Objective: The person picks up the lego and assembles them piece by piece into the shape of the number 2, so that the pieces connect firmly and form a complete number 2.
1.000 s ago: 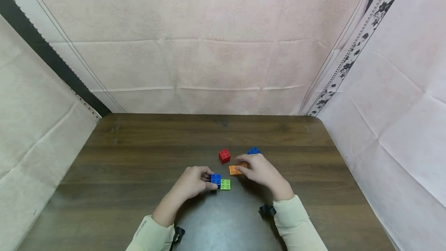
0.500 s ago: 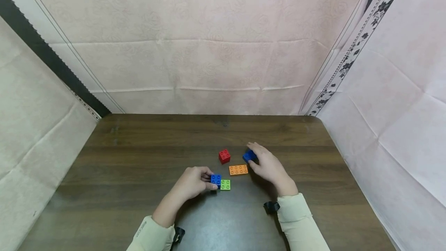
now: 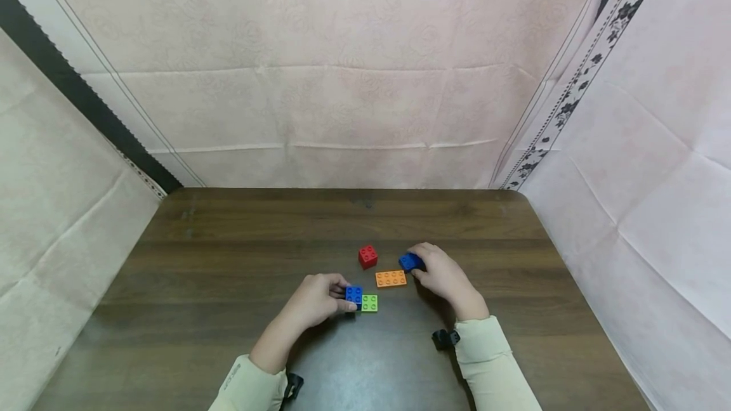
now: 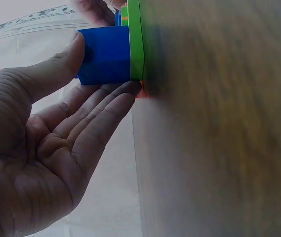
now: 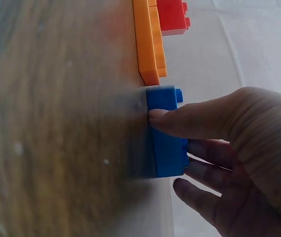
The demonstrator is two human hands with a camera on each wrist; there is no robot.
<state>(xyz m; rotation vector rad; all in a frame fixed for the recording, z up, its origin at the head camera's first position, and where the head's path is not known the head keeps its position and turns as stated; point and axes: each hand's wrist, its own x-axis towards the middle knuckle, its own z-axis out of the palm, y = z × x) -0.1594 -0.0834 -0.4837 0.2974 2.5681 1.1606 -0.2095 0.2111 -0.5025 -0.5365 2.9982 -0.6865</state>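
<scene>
- Since a second ago, the right hand [image 3: 443,274] has left the orange brick [image 3: 391,279] for the long blue brick [image 3: 409,262], which has shifted towards seven o'clock.
- Head view: on the wooden surface [image 3: 228,309], the small blue brick [image 3: 353,295] sits on the green brick [image 3: 369,304], whose bare studs show at about four o'clock from it. The left hand [image 3: 320,297] holds the blue one.
- From the orange brick, the red brick [image 3: 368,257] lies towards eleven o'clock, the long blue one towards two.
- Left wrist view: the thumb [image 4: 74,54] presses the small blue brick's side; the fingers reach its far side.
- Right wrist view: the right hand pinches the long blue brick, studs away from the surface. The orange brick lies towards twelve o'clock; whether they touch, I cannot tell.
</scene>
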